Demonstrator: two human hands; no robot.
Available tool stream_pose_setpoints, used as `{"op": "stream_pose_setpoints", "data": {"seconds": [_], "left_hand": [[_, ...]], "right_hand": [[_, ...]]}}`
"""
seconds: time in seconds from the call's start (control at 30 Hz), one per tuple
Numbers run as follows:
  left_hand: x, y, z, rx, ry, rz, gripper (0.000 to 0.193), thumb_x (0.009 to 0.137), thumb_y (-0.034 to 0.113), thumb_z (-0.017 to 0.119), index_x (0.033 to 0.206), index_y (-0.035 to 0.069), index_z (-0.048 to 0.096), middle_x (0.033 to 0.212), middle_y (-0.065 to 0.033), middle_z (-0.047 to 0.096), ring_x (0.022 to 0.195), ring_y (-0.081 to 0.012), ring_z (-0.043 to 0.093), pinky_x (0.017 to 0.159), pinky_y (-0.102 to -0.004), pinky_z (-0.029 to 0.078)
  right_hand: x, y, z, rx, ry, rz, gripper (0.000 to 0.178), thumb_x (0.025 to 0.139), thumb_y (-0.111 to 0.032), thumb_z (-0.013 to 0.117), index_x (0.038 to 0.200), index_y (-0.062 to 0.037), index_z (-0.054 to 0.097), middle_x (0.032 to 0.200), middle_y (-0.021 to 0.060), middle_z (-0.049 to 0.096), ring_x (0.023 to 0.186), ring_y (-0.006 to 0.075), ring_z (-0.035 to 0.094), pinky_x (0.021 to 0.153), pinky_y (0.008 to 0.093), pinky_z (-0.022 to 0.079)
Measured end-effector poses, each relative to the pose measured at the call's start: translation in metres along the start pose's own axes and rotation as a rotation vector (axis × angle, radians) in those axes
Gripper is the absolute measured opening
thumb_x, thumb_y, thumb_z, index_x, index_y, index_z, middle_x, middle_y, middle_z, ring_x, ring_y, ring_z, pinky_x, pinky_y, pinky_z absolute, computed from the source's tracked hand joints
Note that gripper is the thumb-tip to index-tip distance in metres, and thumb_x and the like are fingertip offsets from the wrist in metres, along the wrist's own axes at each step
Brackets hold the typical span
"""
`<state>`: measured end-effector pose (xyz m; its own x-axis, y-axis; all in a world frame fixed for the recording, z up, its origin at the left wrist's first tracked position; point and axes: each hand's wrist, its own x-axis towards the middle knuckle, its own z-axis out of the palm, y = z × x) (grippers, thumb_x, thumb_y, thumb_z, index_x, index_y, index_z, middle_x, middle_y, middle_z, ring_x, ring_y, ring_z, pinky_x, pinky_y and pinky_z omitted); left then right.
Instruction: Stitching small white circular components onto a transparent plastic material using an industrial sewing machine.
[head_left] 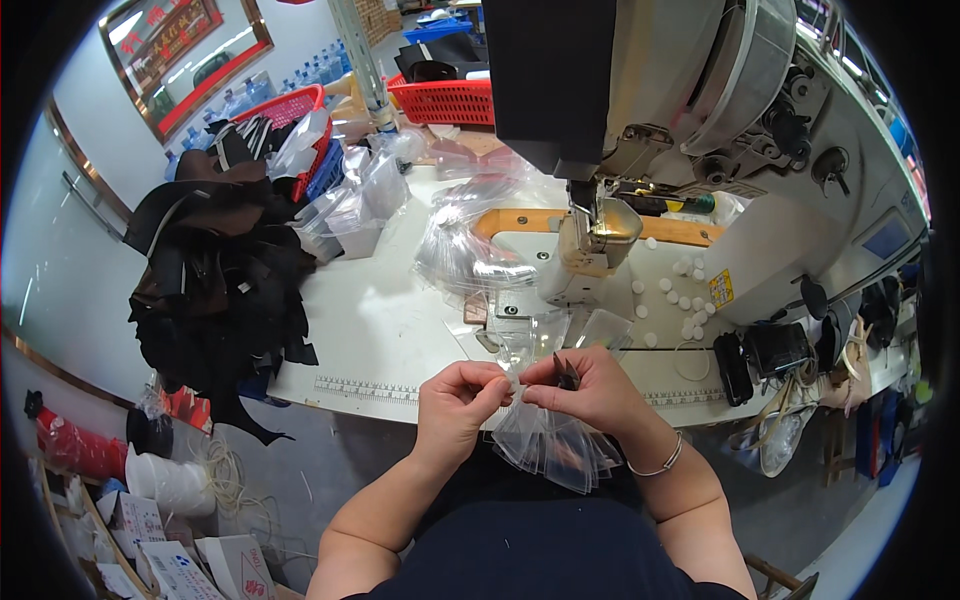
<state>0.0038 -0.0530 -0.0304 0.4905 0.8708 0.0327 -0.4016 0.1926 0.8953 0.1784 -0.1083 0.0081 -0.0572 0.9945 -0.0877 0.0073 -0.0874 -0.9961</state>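
In front of my body, at the table's near edge, my left hand (455, 402) pinches a bunch of transparent plastic pieces (555, 448) between thumb and fingertips. Close on its right, my right hand (585, 388) is closed, with dark thread snips (566, 374) held in its fingers and its fingertips at the same bunch. The pieces fan out below the hands and above them onto the tabletop. What lies right between the fingertips is too small to make out. Just beyond stands a sewing machine (592, 235), its needle area above the hands.
Small white discs (690, 300) lie on the white table (350, 320) beside the machine. More transparent plastic pieces (465, 240) are heaped behind. A pile of black and brown scraps (215, 270) hangs over the left edge. Red baskets (440, 102) stand farther back; a black case (733, 368) lies right.
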Motion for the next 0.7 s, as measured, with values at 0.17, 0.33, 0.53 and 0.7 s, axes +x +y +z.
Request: {"op": "stream_pose_setpoints", "data": {"seconds": [0.17, 0.33, 0.53, 0.7], "left_hand": [[-0.001, -0.001, 0.003, 0.004, -0.008, 0.047, 0.005, 0.08, -0.005, 0.06, 0.082, -0.003, 0.057, 0.087, -0.0105, 0.06, 0.071, -0.0121, 0.058, 0.067, -0.0237, 0.05], [-0.002, -0.004, 0.004, -0.008, -0.01, 0.048, 0.005, 0.08, -0.006, 0.06, 0.081, -0.002, 0.057, 0.088, -0.0108, 0.06, 0.071, -0.0121, 0.059, 0.067, -0.0237, 0.05], [-0.005, -0.006, 0.007, -0.02, 0.0, 0.058, 0.005, 0.08, -0.006, 0.06, 0.081, -0.002, 0.057, 0.089, -0.0106, 0.059, 0.071, -0.012, 0.059, 0.067, -0.0237, 0.051], [-0.005, -0.01, 0.007, -0.021, 0.0, 0.062, 0.008, 0.08, -0.006, 0.06, 0.086, -0.003, 0.056, 0.09, -0.0103, 0.059, 0.073, -0.0126, 0.059, 0.069, -0.0248, 0.051]], "right_hand": [[-0.001, -0.005, 0.002, -0.019, 0.024, 0.004, 0.016, 0.076, -0.011, 0.069, 0.087, 0.001, 0.066, 0.074, 0.0019, 0.064, 0.065, 0.0038, 0.054, 0.06, 0.0189, 0.044], [-0.002, -0.006, 0.003, -0.038, 0.048, 0.007, 0.014, 0.075, -0.012, 0.069, 0.082, 0.0008, 0.066, 0.07, 0.0014, 0.064, 0.063, 0.0037, 0.053, 0.058, 0.0187, 0.043], [-0.003, -0.004, 0.004, -0.01, 0.056, 0.021, 0.015, 0.075, -0.013, 0.07, 0.079, 0.0007, 0.066, 0.067, 0.002, 0.063, 0.061, 0.0038, 0.054, 0.056, 0.0186, 0.043], [-0.003, 0.001, 0.006, -0.023, 0.104, 0.019, 0.009, 0.074, -0.007, 0.069, 0.075, 0.0001, 0.063, 0.068, 0.0023, 0.062, 0.06, 0.0038, 0.053, 0.055, 0.0181, 0.042]]}}
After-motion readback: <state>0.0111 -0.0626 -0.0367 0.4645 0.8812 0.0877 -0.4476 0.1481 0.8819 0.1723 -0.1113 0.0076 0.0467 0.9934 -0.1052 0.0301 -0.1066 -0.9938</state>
